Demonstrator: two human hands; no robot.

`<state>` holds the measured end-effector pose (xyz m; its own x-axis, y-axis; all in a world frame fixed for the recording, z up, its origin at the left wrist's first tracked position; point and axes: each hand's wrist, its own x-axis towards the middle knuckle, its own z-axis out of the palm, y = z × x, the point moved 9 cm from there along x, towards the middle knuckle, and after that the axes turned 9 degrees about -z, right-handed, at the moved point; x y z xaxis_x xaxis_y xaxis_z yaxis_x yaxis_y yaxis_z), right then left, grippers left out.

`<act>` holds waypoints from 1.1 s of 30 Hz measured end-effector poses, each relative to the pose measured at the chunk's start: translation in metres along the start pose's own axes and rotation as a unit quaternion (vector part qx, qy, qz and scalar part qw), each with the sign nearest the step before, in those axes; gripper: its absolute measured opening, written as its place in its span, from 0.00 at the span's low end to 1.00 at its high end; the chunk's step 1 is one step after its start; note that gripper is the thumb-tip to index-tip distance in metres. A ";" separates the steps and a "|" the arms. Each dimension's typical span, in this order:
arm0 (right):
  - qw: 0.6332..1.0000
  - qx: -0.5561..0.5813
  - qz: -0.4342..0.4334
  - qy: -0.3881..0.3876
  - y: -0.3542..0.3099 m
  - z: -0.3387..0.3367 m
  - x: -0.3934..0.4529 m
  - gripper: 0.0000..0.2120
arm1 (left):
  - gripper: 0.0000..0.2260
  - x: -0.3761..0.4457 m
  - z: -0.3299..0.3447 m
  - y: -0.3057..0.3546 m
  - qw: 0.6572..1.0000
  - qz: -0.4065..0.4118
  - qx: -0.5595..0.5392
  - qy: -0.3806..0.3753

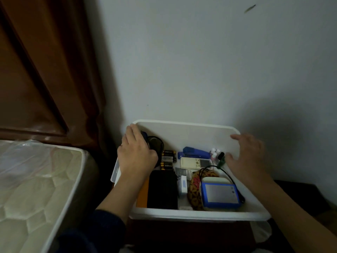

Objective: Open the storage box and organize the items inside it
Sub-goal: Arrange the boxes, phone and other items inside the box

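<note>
Your left hand (135, 154) reaches into the upper left corner of the open white plastic storage box (191, 215), its fingers (133, 133) curled down over a dark round object (155, 145) with a blue part; whether they actually grip it you cannot tell. Your right hand (245, 157) hovers blurred over the box's right wall, fingers spread and relaxed, holding nothing. The box sits at lower centre of the frame against the pale wall (200, 61). Inside, from left: black batteries with gold ends (168, 158), a black flat case (162, 189), a blue stapler (196, 152), a cream remote control (196, 163), small white-capped bottles (215, 152), and a blue-framed device (220, 195) with a black cable (230, 177). A quilted mattress (34, 179) fills the lower left.
</note>
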<state>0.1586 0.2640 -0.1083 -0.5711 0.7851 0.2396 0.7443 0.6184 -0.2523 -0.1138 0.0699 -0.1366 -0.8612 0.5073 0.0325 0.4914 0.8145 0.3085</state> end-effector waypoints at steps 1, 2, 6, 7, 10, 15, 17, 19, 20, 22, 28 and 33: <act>0.998 -0.024 0.034 -0.043 0.009 0.004 -0.008 0.33 | 0.43 0.000 -0.002 0.001 1.000 0.002 -0.007 -0.011; 0.995 -0.035 0.058 -0.075 0.013 0.008 -0.018 0.36 | 0.45 0.000 -0.004 0.000 1.000 0.002 -0.014 -0.023; 0.993 -0.066 0.049 -0.085 0.011 0.011 -0.045 0.41 | 0.45 -0.022 -0.009 -0.016 0.997 -0.024 -0.039 -0.062; 0.992 -0.070 0.057 -0.090 0.013 0.013 -0.050 0.42 | 0.43 -0.033 -0.011 -0.022 0.998 -0.028 -0.032 -0.055; 0.988 -0.027 0.106 -0.110 0.028 0.025 -0.062 0.40 | 0.42 -0.062 -0.014 -0.041 0.998 -0.047 -0.014 -0.042; 0.991 0.001 0.108 -0.077 0.025 0.026 -0.062 0.40 | 0.29 -0.090 -0.016 -0.062 0.991 -0.107 -0.082 -0.027; 0.992 -0.007 0.100 -0.073 0.023 0.026 -0.063 0.40 | 0.25 -0.090 -0.017 -0.063 0.989 -0.113 -0.093 -0.026; 0.993 -0.019 0.087 -0.073 0.023 0.026 -0.065 0.40 | 0.25 -0.088 -0.017 -0.062 0.989 -0.115 -0.088 -0.024; 0.994 -0.021 0.084 -0.073 0.023 0.026 -0.065 0.39 | 0.25 -0.087 -0.017 -0.062 0.989 -0.117 -0.087 -0.022; 0.994 -0.019 0.081 -0.075 0.023 0.028 -0.064 0.40 | 0.26 -0.086 -0.015 -0.063 0.988 -0.122 -0.087 -0.021; 0.994 -0.012 0.082 -0.075 0.023 0.029 -0.062 0.45 | 0.29 -0.084 -0.012 -0.067 0.988 -0.121 -0.098 -0.018; 0.993 0.012 0.100 -0.053 0.023 0.021 -0.063 0.42 | 0.33 -0.079 -0.006 -0.070 0.987 -0.086 -0.119 -0.061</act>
<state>0.2046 0.2295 -0.1490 -0.4466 0.8910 0.0822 0.8388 0.4489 -0.3082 -0.0809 -0.0290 -0.1550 -0.9000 0.4096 -0.1493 0.2828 0.8091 0.5151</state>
